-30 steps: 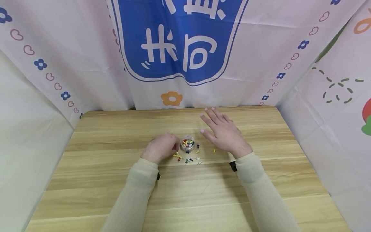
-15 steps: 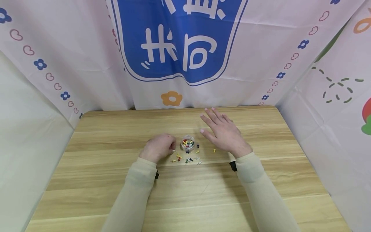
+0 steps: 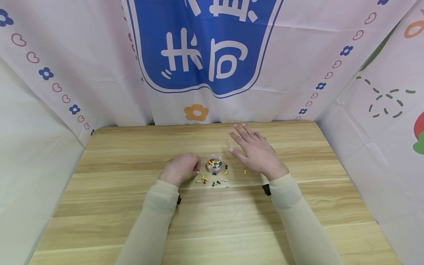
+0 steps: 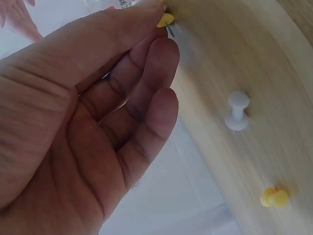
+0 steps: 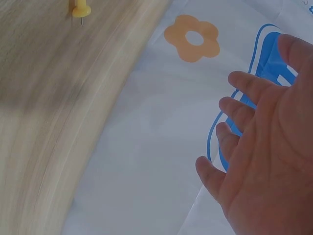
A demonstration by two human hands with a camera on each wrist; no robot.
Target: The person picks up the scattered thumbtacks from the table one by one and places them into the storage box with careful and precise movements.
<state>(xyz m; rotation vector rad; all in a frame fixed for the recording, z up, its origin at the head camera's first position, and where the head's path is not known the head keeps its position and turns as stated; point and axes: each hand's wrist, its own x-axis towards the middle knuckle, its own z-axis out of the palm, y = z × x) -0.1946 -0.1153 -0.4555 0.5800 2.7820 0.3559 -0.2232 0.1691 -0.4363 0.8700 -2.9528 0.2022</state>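
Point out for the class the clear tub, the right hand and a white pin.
Clear tub (image 3: 214, 170): head view, on its front wall.
Right hand (image 3: 258, 153): head view, on the back of the hand.
White pin (image 4: 237, 112): left wrist view, on its narrow middle.

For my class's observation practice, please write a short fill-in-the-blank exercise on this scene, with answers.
The clear container of pins stands between the left hand and the ____ hand.
In the left wrist view, the lowest pin is coloured ____.
In the right wrist view, the flower is coloured ____.
Missing words: right; yellow; orange.
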